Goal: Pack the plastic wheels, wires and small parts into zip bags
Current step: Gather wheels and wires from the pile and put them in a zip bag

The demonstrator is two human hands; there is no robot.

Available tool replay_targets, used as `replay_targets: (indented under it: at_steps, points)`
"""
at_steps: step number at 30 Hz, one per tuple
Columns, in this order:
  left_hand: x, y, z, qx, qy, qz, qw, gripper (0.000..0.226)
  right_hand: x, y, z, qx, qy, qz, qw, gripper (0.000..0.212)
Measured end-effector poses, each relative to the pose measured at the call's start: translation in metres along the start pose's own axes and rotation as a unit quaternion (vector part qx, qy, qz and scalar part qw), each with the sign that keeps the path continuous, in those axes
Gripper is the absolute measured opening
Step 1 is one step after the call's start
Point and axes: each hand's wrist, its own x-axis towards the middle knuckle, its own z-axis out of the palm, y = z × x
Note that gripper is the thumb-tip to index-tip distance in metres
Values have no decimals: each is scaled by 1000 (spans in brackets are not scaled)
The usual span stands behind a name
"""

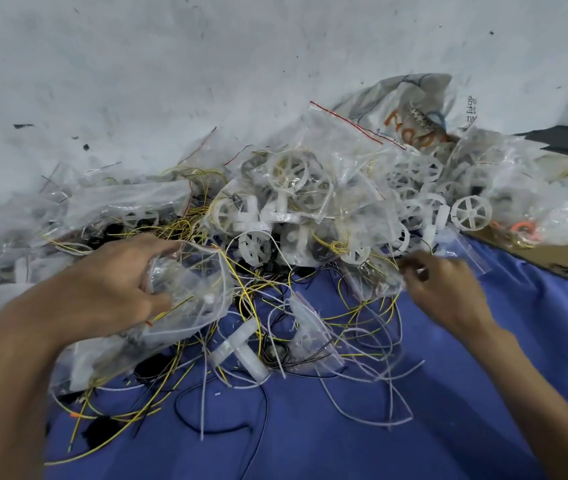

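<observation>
Two hands at wheel pile [289, 202]. Left of pile: left hand [119, 282] grips clear zip bag [192, 296], fingers curled round its mouth, yellow wire inside. Below pile: loose yellow, white, black wires [344, 317] tangled on blue cloth [448, 410] around white T-shaped part [237, 351]. Right of pile: right hand [445, 289], fingertips bunched at pile edge, blurred, cannot tell what they pinch. Further right of pile: cardboard [535, 254].

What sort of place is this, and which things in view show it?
Probably an informal hand-packing workspace: a heap of plastic wheels and loose wires lies on a blue cloth, among filled zip bags, against a scuffed white wall.
</observation>
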Motion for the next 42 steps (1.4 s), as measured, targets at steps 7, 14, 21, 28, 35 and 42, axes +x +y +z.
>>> replay_targets:
  at_steps: [7,14,21,28,35,42]
  points:
    - [-2,1,0,-15,-5,8,1000,65,13,38,32,-261,-165,149,939,22]
    - [-3,2,-1,-9,4,12,1000,65,35,3,-20,-30,-66,101,992,20]
    - [-5,1,-4,-3,19,18,1000,66,23,-63,-65,501,-173,86,843,19]
    - [-10,-1,-9,-18,35,10,999,66,17,-105,-37,656,-318,5,684,20]
    - [-16,-10,-20,-63,60,-18,996,53,28,-145,-11,572,-251,-46,779,26]
    - [-21,-11,-25,-64,56,-25,996,55,27,-159,-2,558,-283,-47,779,19]
